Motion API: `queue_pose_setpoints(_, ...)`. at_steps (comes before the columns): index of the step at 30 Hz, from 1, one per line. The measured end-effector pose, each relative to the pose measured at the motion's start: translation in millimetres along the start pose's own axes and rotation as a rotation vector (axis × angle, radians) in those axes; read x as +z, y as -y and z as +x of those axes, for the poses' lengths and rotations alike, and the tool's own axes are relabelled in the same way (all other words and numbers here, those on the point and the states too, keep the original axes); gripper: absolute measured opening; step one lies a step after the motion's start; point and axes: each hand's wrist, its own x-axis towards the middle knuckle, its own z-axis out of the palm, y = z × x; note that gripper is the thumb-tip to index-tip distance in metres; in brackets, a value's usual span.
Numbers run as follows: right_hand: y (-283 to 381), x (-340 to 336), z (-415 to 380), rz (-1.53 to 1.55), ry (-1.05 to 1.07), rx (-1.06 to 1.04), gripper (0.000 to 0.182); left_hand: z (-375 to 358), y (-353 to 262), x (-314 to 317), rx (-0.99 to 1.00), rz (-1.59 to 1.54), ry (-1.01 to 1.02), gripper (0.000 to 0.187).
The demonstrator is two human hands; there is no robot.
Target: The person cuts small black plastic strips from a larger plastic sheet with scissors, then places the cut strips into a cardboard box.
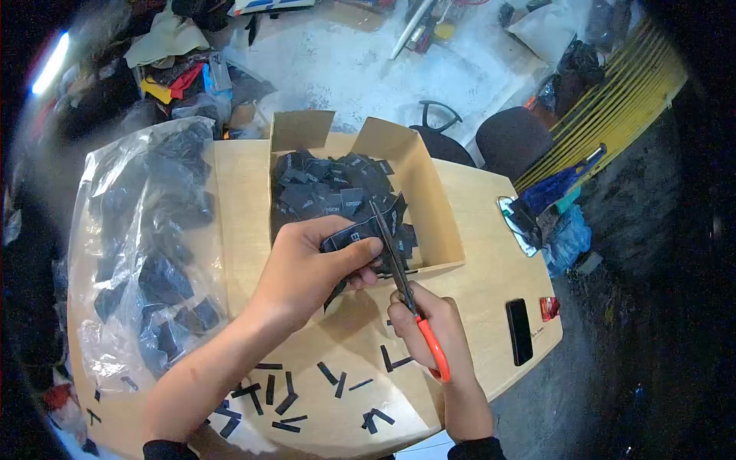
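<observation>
Pinched between the thumb and fingers of my left hand is a black fabric label with pale lettering. My right hand grips a pair of scissors by the orange-red handles. The blades point up and away, lying right at the label's right end. Just beyond both hands stands an open cardboard box, heaped with black labels, some printed EPSON. Narrow black offcuts lie scattered on the table below my forearms.
On the left of the wooden table lies a clear plastic bag with dark pieces inside. A black phone and a small red packet are near the right edge. Behind the table stands a dark chair.
</observation>
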Motion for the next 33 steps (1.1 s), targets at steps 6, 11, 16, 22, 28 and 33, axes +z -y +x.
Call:
queue_pose_setpoints(6,-0.4,-1.1,-0.7,-0.045,-0.003,-0.02,0.036,0.9,1.8,-1.7,-0.015,0.009,0.015,0.016)
queue_pose_setpoints(11,-0.4,0.1,0.1,-0.047,-0.021,-0.017,0.037,-1.4,-2.2,-0.8,-0.023,0.026,0.003,0.016)
queue_pose_setpoints(16,-3.2,0.2,-0.8,-0.023,-0.005,-0.013,0.039,-1.1,-2.0,-0.5,-0.021,0.024,0.006,0.016)
queue_pose_setpoints(22,-15.2,0.5,2.4,0.183,-0.053,-0.066,0.046,-1.7,-2.2,-0.2,-0.03,0.028,0.005,0.016)
queue_pose_setpoints(28,1.6,-10.0,-1.3,0.488,-0.093,-0.186,0.038,-4.6,-0.7,-3.6,0.024,0.0,0.118,0.016)
queue_pose_setpoints(33,34.2,-12.6,1.3,0.397,-0.321,-0.201,0.019,-16.8,-9.5,6.9,0.046,0.08,0.327,0.016)
